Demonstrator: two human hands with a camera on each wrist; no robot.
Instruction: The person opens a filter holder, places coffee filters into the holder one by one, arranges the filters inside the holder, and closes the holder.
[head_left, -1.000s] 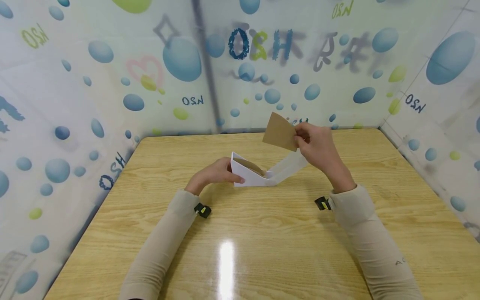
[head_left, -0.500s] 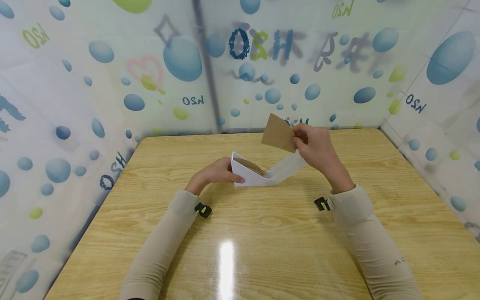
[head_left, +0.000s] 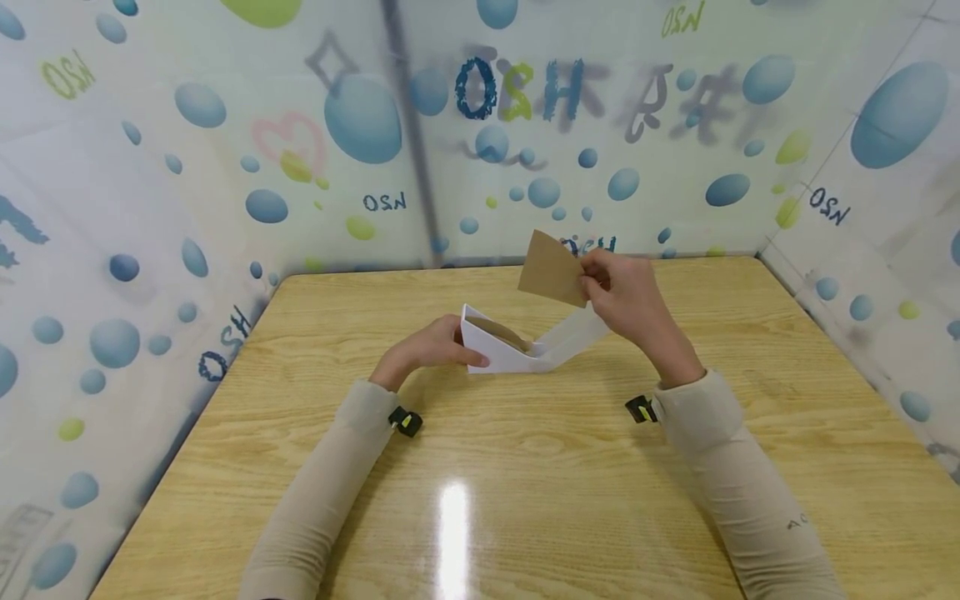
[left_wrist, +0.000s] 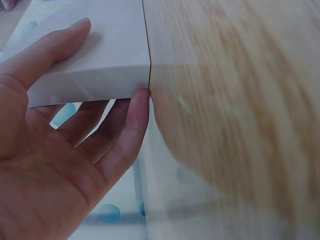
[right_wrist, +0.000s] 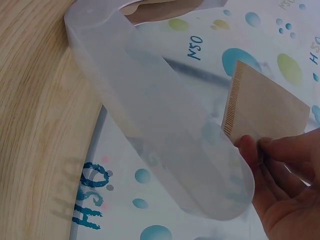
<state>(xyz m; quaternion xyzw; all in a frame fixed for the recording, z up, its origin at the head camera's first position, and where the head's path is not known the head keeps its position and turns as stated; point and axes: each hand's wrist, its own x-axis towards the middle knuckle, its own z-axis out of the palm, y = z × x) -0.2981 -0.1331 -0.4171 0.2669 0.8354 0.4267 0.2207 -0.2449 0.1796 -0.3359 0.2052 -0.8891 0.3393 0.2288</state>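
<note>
A white box (head_left: 498, 350) with slanted sides stands on the table, brown contents (head_left: 501, 332) showing inside. My left hand (head_left: 431, 343) grips its left end; in the left wrist view the thumb of the left hand (left_wrist: 65, 145) lies on one face and the fingers are round the edge. A translucent flap (head_left: 572, 336) extends from the box up to the right. Above it, my right hand (head_left: 630, 296) pinches a flat brown piece (head_left: 551, 268) by its right edge. The right wrist view shows the brown piece (right_wrist: 267, 107) beyond the flap (right_wrist: 170, 115).
The wooden table (head_left: 525, 483) runs back to a wall sheet (head_left: 465, 183) printed with blue and green spots. More patterned sheet hangs at both sides. A wrist camera (head_left: 406, 421) sits at the left cuff and another (head_left: 642, 409) at the right cuff.
My right hand has shifted slightly left and down with the brown piece. The left hand and the box stay in place.
</note>
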